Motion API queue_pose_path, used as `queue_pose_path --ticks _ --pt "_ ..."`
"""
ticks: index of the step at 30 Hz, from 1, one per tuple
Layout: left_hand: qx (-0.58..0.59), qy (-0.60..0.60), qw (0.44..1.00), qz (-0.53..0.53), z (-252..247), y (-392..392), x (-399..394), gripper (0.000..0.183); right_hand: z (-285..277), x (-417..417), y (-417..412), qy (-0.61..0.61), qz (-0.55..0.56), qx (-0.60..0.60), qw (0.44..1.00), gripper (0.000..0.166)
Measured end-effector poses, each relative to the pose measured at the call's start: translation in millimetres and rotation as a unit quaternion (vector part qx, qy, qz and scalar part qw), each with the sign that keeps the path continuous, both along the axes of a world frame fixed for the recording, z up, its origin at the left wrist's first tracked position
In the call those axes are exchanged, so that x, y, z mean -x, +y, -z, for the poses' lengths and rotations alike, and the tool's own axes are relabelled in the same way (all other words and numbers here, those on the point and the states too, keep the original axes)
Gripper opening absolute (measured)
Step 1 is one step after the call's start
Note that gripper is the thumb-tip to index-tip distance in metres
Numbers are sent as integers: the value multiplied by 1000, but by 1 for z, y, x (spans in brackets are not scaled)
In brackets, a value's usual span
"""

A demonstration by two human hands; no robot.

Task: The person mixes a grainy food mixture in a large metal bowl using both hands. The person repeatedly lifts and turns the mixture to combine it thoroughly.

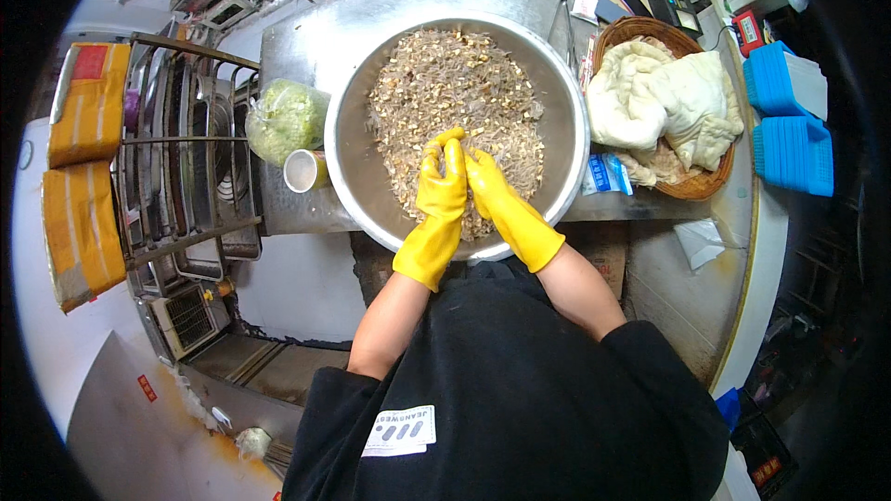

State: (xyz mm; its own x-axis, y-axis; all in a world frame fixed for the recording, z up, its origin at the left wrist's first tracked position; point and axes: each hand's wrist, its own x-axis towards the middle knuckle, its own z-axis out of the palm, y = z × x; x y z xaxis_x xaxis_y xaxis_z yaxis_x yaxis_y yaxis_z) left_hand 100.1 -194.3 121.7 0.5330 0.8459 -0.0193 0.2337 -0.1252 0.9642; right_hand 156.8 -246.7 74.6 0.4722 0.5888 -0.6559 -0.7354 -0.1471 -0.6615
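Observation:
A wide stainless steel bowl (565,188) stands on the metal table in front of me. It holds a mix of chopped glass noodles (445,83) and small yellowish cubes that look like diced tofu or egg. Over the near part of this mix are both my hands, in long yellow rubber gloves. My left hand (444,184) has its fingers partly bent and pointing away from me. My right hand (495,191) is close against it, with its fingertips by the left fingers. Whether anything is held between them is hidden by the gloves.
Left of the bowl on the metal table (299,49) are a bag of chopped greens (289,118) and a paper cup (305,172). A wicker basket (710,181) with pale dough or cloth stands right, near a blue packet (607,174). A tray rack (191,153) borders the left.

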Motion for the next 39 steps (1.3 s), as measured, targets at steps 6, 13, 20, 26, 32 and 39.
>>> queue_pose_path --ticks 6,13,20,26,32,39 --pt "27 88 995 42 8 12 2 33 13 -19 -6 -86 -57 -78 992 54" --pt "118 76 990 16 12 24 2 38 -16 -31 -22 -89 -123 -44 987 25" --pt "277 -84 957 26 25 30 6 26 -12 -30 -22 -85 -109 -76 987 25" --pt "284 -6 952 118 -9 31 4 25 2 -31 -14 -110 -113 -105 982 23" --pt "359 -120 920 99 -9 40 15 35 -2 -48 -11 -64 -77 -122 987 24" --pt "282 -75 950 110 -2 42 20 33 -29 -35 -10 -113 -101 -83 985 29"
